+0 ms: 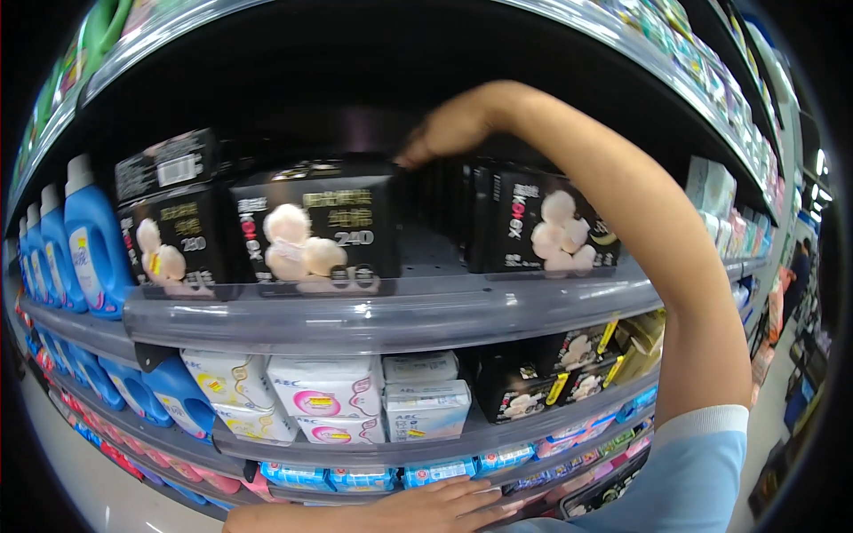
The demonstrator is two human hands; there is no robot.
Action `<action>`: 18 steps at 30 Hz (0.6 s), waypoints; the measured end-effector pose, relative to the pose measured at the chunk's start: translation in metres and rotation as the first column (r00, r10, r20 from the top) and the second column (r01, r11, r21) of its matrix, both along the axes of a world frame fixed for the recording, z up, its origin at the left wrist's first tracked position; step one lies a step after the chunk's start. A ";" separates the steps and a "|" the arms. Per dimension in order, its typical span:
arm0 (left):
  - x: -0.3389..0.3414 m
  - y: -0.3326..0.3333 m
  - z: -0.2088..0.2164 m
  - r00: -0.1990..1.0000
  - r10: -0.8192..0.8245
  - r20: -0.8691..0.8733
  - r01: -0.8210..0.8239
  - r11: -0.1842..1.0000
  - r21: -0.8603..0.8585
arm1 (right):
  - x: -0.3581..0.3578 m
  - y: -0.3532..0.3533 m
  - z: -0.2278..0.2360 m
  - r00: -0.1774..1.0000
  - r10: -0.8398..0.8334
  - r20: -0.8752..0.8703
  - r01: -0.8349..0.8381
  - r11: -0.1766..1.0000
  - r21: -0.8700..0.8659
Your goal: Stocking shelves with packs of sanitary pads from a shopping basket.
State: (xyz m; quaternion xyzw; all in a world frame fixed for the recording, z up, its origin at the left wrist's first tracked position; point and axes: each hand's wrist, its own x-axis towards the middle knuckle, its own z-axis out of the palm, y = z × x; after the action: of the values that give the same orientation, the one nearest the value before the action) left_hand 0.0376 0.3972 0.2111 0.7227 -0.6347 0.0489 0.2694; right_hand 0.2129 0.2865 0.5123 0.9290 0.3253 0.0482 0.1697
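A grey upper shelf (426, 311) with a glossy, rounded front edge is running across the middle, bending toward nine and three o'clock. Directly on it, blue bottles (89, 231) are standing out at nine o'clock. A broad black pack (315, 218) is standing between nine and ten, with a narrower black package (191, 235) beside it, and a black night pack (555, 222) is standing between two and three.

Below, a middle shelf (346, 451) is carrying lower bottles (173, 391) at eight o'clock, white packs (324, 386) around seven and black bundles (511, 395) at five. A lower shelf (298, 494) is bearing blue packets (440, 471) at six.
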 end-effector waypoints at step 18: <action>0.007 -0.066 0.016 0.980 0.153 0.125 -0.166 0.981 0.101 | -0.164 -0.237 -0.177 0.804 0.160 0.573 -0.547 0.578 0.606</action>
State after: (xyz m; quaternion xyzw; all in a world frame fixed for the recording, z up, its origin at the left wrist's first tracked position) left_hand 0.0448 0.3316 0.2272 0.7811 -0.5909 0.0774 0.1863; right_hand 0.0493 0.0491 0.3349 0.7866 0.4106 0.4288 -0.1694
